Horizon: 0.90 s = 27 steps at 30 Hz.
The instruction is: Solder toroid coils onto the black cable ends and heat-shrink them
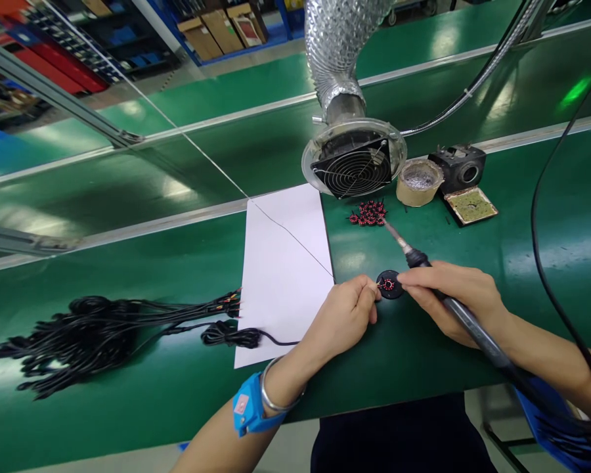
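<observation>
Left hand (pixel 347 312) pinches narrowly on thin, pale wire ends (pixel 378 284) at the left edge of a flat, round black disc (pixel 384 293), seemingly steadying them against the small, red-and-black wound ring (pixel 389 284) on it. Right hand (pixel 465 299) does double duty: thumb and forefinger meet the disc's right edge, likely bracing it, while the same hand grips a long, grey-handled soldering iron (pixel 477 332), its metal tip angled forward, away from the fingers. Whether that tip touches the cluster of red-and-black rings (pixel 369 213) beyond the hands, I cannot tell. Left of the left hand, a tied black cable coil (pixel 231 334) partly overlaps a white paper sheet (pixel 285 269) on the green tabletop (pixel 398 361); its lead vanishes behind the forearm, so any link to the pinched wires is only probable. Fingertips mask much of the wires, and the ring's windings are too small to make out.
</observation>
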{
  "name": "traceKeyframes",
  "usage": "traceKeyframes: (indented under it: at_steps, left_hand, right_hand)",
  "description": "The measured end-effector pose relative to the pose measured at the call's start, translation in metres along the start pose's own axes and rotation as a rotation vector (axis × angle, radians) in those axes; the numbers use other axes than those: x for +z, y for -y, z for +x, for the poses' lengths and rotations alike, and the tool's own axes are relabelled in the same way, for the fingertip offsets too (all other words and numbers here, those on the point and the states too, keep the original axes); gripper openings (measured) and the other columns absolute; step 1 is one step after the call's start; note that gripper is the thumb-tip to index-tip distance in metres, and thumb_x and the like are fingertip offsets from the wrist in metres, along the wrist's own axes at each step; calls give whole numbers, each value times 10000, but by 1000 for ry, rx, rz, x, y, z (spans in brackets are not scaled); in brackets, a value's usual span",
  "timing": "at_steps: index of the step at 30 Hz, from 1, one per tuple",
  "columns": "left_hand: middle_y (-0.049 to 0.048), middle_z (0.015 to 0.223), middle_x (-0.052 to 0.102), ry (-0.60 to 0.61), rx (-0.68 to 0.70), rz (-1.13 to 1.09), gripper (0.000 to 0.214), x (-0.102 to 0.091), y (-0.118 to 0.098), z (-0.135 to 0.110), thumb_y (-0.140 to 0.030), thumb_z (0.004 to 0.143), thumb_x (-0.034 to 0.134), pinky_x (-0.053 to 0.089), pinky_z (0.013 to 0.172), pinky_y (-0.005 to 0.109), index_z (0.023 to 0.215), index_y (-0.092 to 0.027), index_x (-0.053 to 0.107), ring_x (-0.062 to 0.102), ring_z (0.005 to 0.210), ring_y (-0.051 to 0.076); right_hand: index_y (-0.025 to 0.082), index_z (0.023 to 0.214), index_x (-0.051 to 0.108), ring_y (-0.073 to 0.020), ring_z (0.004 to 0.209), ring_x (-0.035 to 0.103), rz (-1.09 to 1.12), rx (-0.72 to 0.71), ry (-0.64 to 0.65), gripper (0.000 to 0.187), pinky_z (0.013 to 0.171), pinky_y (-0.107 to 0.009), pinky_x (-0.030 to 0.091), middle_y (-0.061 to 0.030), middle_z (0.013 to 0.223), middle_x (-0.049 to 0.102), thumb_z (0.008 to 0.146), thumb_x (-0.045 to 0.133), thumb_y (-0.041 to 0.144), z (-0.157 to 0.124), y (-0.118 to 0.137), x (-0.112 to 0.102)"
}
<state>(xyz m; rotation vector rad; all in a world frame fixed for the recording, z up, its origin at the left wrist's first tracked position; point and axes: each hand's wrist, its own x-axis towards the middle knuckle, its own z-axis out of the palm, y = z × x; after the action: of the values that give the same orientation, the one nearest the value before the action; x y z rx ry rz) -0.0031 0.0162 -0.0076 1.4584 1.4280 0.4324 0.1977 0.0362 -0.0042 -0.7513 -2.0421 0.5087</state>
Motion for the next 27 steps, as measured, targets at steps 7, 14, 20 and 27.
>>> traceKeyframes:
  at_steps: [7,14,20,27]
  left_hand:
    - [-40,571,624,13,13,-3,316,-3,3,5,-303,994,315,435,712,284,783,-217,533,583,613,152]
    - [-34,635,617,63,86,-42,311,-3,2,0,-337,1019,296,422,694,284,804,-220,486,575,661,152]
    - [-18,684,596,81,114,11,332,-4,-5,-7,-363,1028,292,409,660,291,800,-213,481,550,647,149]
    - [-8,734,581,20,162,96,281,-3,-11,-12,-308,1024,303,395,648,284,822,-215,476,544,658,147]
  right_hand:
    - [200,1032,608,-130,774,656,0,33,96,218,733,-234,537,-26,884,691,864,568,67,12,-12,14]
    - [198,1044,590,-131,800,636,33,59,126,244,743,-231,523,-22,914,678,846,557,59,10,-19,25]
    - [199,1055,610,-112,721,618,50,-28,122,227,706,-223,522,-2,824,672,889,525,70,6,-19,26]
    - [191,1023,619,-104,620,586,-33,-85,46,215,633,-216,507,7,745,648,879,517,69,4,-11,27]
